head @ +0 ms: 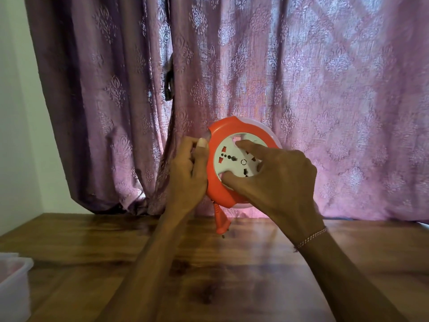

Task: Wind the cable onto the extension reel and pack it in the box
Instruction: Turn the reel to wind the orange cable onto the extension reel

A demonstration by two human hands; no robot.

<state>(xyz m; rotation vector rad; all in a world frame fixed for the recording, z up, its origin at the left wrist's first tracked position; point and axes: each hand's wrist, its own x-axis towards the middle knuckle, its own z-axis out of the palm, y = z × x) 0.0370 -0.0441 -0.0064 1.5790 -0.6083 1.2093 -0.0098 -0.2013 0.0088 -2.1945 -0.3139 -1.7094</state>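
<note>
Winding looks nearly done — only the plug (pixel 220 220) dangles just below the reel (pixel 217 182), held up above the table (pixel 232 275). Left hand (pixel 188 173) grasps the reel's edge; right hand (pixel 274 173) presses fingers on its white dial. Boxing's left — box (pixel 14 284) well to the reel's left, curtain (pixel 301 77) behind.

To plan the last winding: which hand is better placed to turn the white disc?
Right hand: its fingertips already press the white disc. The left hand grips the reel rim.

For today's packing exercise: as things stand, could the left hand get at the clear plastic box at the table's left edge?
Probably not yet: the left hand grips the reel rim, though bare table lies between it and the box.
</note>
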